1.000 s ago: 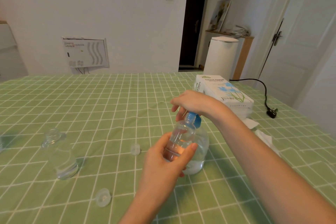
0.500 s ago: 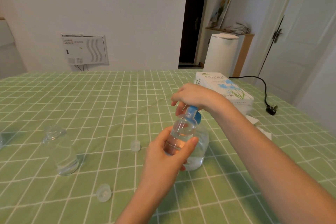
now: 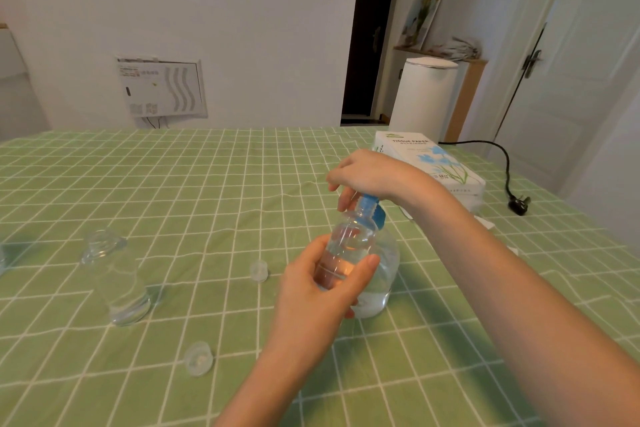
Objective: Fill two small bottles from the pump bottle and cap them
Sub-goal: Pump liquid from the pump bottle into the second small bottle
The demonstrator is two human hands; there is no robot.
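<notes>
Your left hand (image 3: 322,284) grips a small clear bottle (image 3: 348,248), held tilted above the green-checked table (image 3: 173,184) with its mouth up at the blue pump head (image 3: 371,209). Your right hand (image 3: 367,177) curls over that pump head from above. The pump bottle (image 3: 386,274) stands just behind the held bottle. A second small bottle (image 3: 116,284) stands upright near the left edge. One clear cap (image 3: 258,270) lies mid-table, another cap (image 3: 198,362) nearer the front edge. A tissue box (image 3: 433,163) sits toward the far right corner.
</notes>
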